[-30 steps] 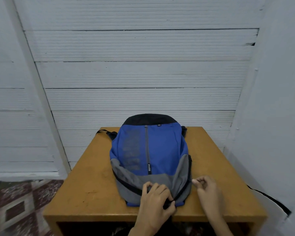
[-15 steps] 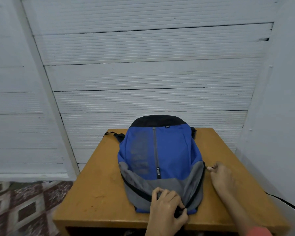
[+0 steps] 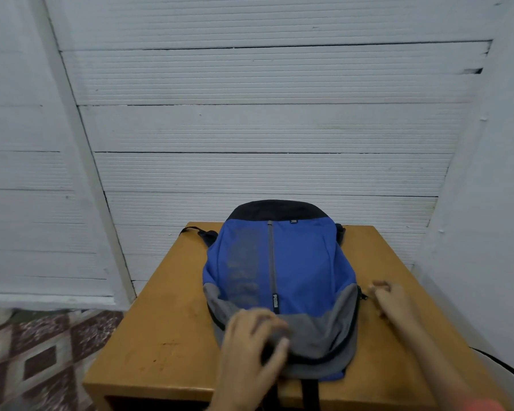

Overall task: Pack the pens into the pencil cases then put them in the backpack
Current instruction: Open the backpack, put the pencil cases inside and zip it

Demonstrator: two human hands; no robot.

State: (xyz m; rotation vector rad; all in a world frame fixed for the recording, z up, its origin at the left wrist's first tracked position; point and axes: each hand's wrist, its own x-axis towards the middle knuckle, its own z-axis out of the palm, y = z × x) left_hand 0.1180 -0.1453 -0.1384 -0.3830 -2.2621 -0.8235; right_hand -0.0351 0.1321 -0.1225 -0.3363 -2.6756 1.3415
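A blue, grey and black backpack (image 3: 297, 268) lies flat on the wooden table (image 3: 172, 315), its top toward the wall. My left hand (image 3: 250, 348) grips the grey fabric at the near end of the backpack; it is blurred. My right hand (image 3: 390, 298) is at the backpack's right edge, fingers curled and pinching what looks like the zipper pull (image 3: 364, 296). The zipper runs along the grey side panel. No pens or pencil cases show.
White panelled walls stand behind the table and close on the right. Patterned floor tiles (image 3: 33, 357) lie to the left below the table. Black straps (image 3: 310, 394) hang over the table's near edge. A white curved object (image 3: 505, 378) sits at the lower right.
My right hand has travelled away from me along the backpack's right side, following the zipper. My left hand shifted leftward on the grey fabric. The camera view also drifted.
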